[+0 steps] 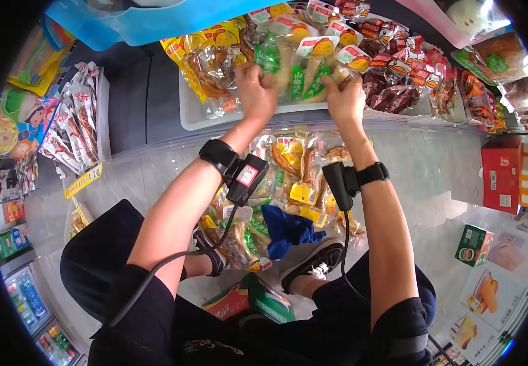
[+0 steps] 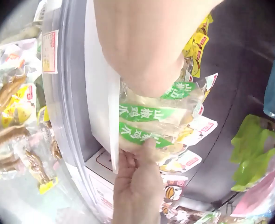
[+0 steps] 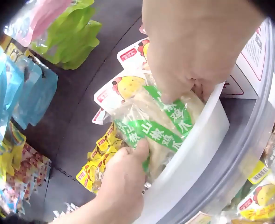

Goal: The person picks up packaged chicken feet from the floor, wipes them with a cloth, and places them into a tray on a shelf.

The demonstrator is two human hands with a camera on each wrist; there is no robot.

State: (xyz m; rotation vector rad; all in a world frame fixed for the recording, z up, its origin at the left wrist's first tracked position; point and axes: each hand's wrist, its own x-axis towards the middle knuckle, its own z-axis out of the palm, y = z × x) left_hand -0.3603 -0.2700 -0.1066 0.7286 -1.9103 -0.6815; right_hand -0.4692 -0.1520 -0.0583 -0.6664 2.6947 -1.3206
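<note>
Clear packets with green labels stand in a row in a white tray. My left hand grips the left side of the row, its thumb on a packet face in the right wrist view. At the row's right end my right hand pinches another green-label packet, thumb in front, other fingers low by the tray wall. Close up, the back of my left hand hides part of the row, and my right hand hides the end packet's lower part.
Yellow packets lie left in the tray, dark red duck packets to the right. Below the shelf edge, more packets and a blue cloth lie between the feet. A blue container borders the back.
</note>
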